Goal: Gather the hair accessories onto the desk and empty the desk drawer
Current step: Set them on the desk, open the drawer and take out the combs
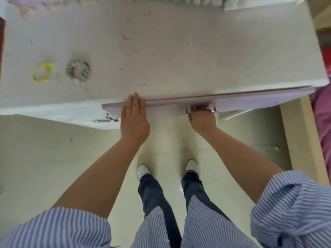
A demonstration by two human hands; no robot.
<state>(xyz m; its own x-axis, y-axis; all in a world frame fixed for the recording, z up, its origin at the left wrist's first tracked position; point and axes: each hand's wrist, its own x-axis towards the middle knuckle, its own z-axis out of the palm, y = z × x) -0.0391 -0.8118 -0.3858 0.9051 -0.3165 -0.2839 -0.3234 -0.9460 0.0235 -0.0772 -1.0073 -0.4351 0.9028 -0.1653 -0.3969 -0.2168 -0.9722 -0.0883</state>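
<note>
On the white desk, at the left, lie a yellow hair tie and a grey patterned scrunchie. The desk drawer shows its pale front just under the desk's front edge, out by only a narrow gap; its inside is hidden. My left hand lies flat, fingers together, against the drawer front and the desk edge. My right hand is curled around the drawer's metal handle.
A second metal handle with a blue key tag hangs on the cabinet front left of the drawer. A beige board and pink fabric stand at the right. My white shoes are on the pale tiled floor.
</note>
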